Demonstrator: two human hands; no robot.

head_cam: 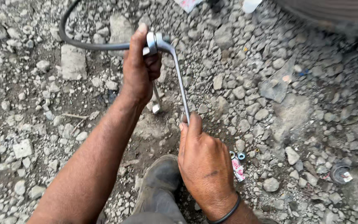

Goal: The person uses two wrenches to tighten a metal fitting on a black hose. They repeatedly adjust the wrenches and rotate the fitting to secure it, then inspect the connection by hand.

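Over broken grey stones and dirt (42,124), a dark rubber hose (69,39) loops in from the upper left and runs level to a metal fitting (157,40) at its end. The left hand (139,68) is closed around that end, thumb pressed up along the hose just behind the fitting, and a second, shorter wrench (156,99) hangs down out of the same fist, its open jaw showing below the palm; held this way it appears to brace one part of the fitting against turning. Just right of the fist, a long offset ring wrench (181,81) sits with its ring on the fitting and its shaft slanting down and to the right. The right hand (204,159) is clenched on the lower end of that shaft, thumb laid along the steel, a grip far from the ring that seems chosen for leverage. A dark band (228,211) circles that wrist. Below, between the two forearms, a worn grey shoe (160,178) rests on the ground. Just beside the right hand, a few small fittings (237,157) and a scrap of wrapper lie on the stones, near at hand, and farther right a dark round cap (339,172) sits well apart.
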